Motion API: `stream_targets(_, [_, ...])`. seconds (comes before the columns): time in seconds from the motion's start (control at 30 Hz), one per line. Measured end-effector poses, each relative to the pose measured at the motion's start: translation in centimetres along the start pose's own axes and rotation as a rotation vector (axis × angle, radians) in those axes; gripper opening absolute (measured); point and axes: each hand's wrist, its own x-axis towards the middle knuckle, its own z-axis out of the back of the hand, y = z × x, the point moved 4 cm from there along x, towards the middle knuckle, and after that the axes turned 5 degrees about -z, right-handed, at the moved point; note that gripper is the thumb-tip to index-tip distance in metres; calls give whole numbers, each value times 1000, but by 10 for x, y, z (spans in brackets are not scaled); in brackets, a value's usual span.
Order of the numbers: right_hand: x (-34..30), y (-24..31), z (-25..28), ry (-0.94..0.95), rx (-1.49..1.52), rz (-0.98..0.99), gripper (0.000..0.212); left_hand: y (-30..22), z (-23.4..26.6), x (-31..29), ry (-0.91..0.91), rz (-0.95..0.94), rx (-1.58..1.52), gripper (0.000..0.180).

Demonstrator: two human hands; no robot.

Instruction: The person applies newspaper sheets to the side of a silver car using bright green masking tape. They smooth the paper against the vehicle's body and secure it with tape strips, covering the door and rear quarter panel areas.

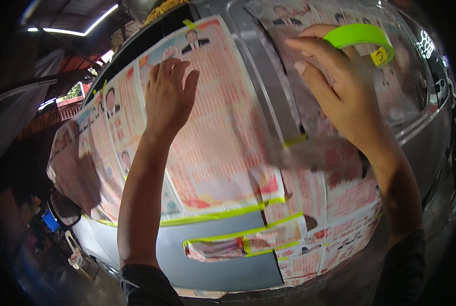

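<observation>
My left hand (173, 97) lies with its fingers apart on a large printed paper sheet (212, 127) that covers the window of a grey vehicle door (228, 275). Up at the right, my right hand (346, 84) carries a roll of bright green masking tape (358, 33). The roll hangs at its outer side; some fingers are hidden, while the thumb and front fingers stretch toward the sheet's edge. Green tape (207, 218) runs along the sheet's lower border, and a short piece (188, 24) sits at its top edge. The sheet's right side looks blurred.
Printed paper edged with green tape surrounds the door handle area (245, 242). More sheets cover the rear panel (335, 224) and, under clear plastic, the rear window (391, 102). A wrapped side mirror (64, 206) juts out at the left. A small chair (80, 255) stands beyond.
</observation>
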Motion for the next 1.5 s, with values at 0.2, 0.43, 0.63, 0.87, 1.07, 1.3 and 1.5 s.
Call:
stream_targets(0.2, [129,-62,-58,21,-33,6,19,130,-55,88,103,128,9,35])
stream_targets(0.43, [235,-116,-217,328,-265,-53,20,252,-111,156,195,214,-8,36])
stream_targets(0.63, [295,-144,-327,386,-283,-148,23,299,-159,211,209,249,-64,40])
stream_targets(0.87, [330,-179,-399,294,-366,-349,31,329,-191,248,105,333,-186,36])
stream_targets(1.07, [362,-212,-419,334,-536,-505,31,334,-199,266,96,275,-145,22])
stream_targets(1.3, [369,-207,-429,196,-373,-608,30,352,-213,264,-56,362,-246,20])
stream_targets(1.5, [370,-224,-429,16,-197,-640,35,368,-225,274,-97,450,-422,20])
